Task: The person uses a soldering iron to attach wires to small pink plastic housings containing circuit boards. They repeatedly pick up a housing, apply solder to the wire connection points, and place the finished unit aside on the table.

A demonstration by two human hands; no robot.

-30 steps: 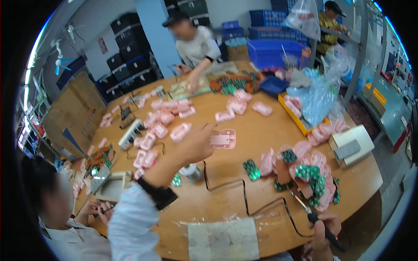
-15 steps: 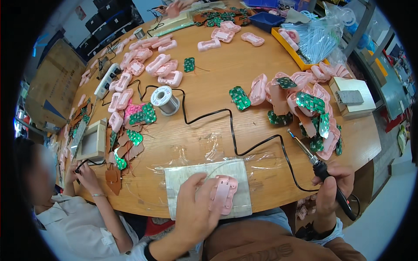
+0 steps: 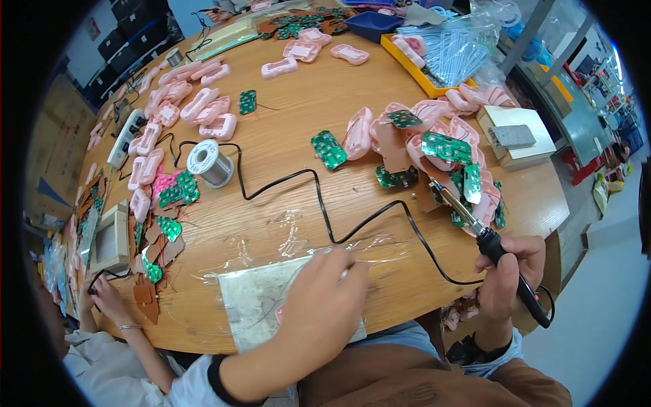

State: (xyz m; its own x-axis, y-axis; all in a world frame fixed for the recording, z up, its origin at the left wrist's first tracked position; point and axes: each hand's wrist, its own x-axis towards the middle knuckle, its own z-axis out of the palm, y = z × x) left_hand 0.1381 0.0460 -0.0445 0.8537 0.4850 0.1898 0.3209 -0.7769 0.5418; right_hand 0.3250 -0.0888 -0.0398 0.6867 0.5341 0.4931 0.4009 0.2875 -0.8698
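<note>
My right hand [image 3: 508, 271] grips a black-handled soldering iron [image 3: 491, 244]. Its metal tip points up and away, over the right-hand pile of boards and shells. My left hand [image 3: 325, 302] hovers above a pale work pad [image 3: 251, 292] at the table's near edge, fingers curled and smeared by motion; whether anything is in them does not show. Under that hand lies a pink plastic shell [image 3: 279, 314], almost wholly hidden, with only a sliver of its edge visible. Green circuit boards [image 3: 446, 147] with brown flaps rest among pink shells [image 3: 358, 133] ahead of my right hand.
The iron's black cord [image 3: 319, 197] snakes across the table past a solder wire spool [image 3: 210, 165]. More shells and boards lie leftward, near a power strip [image 3: 127, 139]. A yellow tray [image 3: 413, 68] holds pale blue sticks. At left, a co-worker's hand [image 3: 108, 298] holds a black cord.
My left hand has moved off the pink shell's side to above it, covering it. The view has swung right, and the soldering iron's tip now overlaps the right-hand pile.
</note>
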